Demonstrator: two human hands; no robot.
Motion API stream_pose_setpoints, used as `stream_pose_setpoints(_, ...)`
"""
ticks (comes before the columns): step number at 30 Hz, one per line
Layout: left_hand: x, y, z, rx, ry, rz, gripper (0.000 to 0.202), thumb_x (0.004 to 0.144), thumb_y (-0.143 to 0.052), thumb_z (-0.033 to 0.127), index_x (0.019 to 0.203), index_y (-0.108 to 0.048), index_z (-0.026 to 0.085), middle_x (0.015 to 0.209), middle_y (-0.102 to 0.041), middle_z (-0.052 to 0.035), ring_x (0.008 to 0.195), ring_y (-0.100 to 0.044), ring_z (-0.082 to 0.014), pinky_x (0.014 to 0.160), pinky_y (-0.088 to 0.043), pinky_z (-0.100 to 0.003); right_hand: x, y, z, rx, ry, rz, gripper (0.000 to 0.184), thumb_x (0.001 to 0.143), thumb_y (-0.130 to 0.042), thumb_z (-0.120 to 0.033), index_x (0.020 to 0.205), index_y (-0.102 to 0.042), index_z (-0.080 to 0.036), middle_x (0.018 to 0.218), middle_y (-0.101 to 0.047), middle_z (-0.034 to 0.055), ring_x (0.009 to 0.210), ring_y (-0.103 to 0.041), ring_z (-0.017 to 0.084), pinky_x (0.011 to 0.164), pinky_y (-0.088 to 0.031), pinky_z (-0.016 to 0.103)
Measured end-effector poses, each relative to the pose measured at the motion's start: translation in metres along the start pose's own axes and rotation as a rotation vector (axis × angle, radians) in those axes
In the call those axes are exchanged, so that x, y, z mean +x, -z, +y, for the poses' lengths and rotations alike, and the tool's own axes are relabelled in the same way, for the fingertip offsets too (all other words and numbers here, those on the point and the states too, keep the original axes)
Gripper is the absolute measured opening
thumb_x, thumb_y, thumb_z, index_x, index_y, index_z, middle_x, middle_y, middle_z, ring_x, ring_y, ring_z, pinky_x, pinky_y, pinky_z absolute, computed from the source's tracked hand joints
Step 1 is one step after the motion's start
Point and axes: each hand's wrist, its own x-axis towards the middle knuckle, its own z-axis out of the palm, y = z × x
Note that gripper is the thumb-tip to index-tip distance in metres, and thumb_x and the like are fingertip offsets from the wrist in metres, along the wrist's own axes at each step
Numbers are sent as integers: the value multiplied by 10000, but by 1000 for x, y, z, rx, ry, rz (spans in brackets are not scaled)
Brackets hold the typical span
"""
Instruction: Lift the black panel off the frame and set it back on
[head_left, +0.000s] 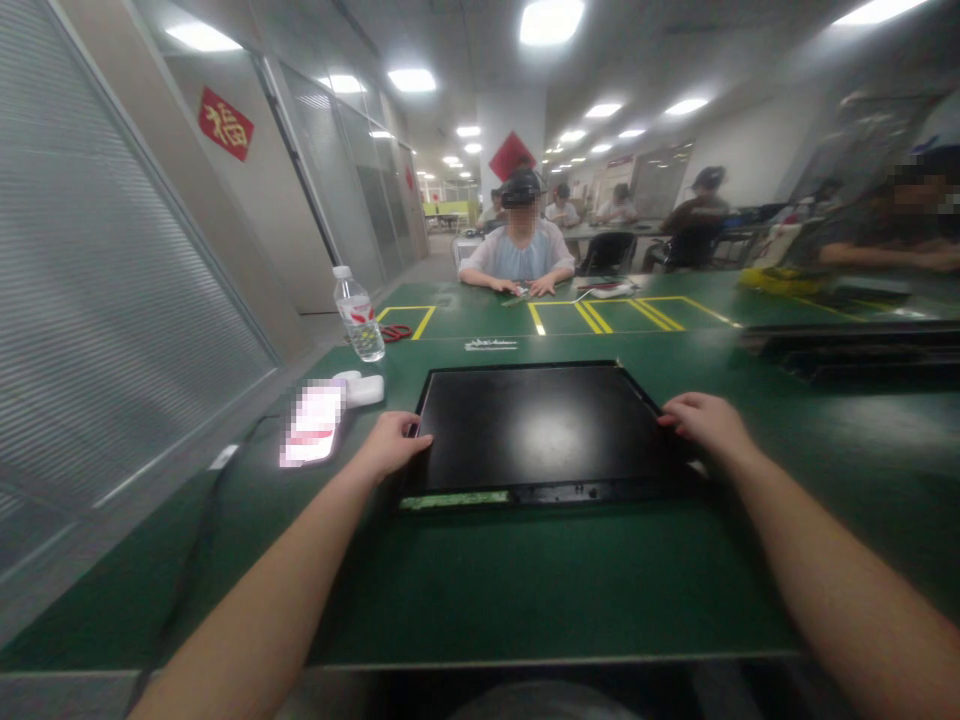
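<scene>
A black flat display panel (540,420) lies screen up in front of me, with a dark frame around it and a green circuit strip (454,500) along its near edge. My left hand (391,445) grips the panel's left edge, thumb on top and fingers partly hidden at the side. On the opposite edge, my right hand (701,420) closes its thumb and fingers around the frame. Whether the panel rests fully on the table or is slightly raised, I cannot tell.
The green table (570,590) carries a lit phone (313,422), a white case (366,389), a water bottle (360,318), red-handled scissors (396,333) and small white pieces (491,345). Dark frames (862,350) lie at the right. A person (517,250) sits across the table.
</scene>
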Motion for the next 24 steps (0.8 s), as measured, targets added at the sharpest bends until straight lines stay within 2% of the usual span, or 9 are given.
stream_pose_setpoints(7, -1, 0, 1, -18, 26, 10, 266, 569, -817, 312, 798, -780, 182, 883, -746, -103, 965, -675, -336, 846, -527, -388, 0, 0, 1, -27, 34, 14, 163, 716, -618, -309, 779, -723, -201, 773, -774, 80, 607, -643, 198, 614, -513, 318)
stream_pose_setpoints(14, -1, 0, 2, 21, 13, 8, 233, 600, -800, 292, 802, -772, 178, 890, -744, -108, 929, -682, -328, 837, -527, -390, -2, 1, -2, -32, 4, -5, 151, 750, -616, -295, 797, -725, -202, 800, -776, 70, 625, -642, 187, 681, -509, 328)
stream_pose_setpoints(24, 0, 0, 3, 77, -27, -5, 181, 635, -767, 280, 781, -752, 175, 846, -728, -114, 872, -681, -326, 800, -520, -395, 0, 1, 0, -15, 22, -6, 154, 720, -614, -289, 797, -716, -202, 792, -777, 78, 624, -641, 194, 630, -502, 318)
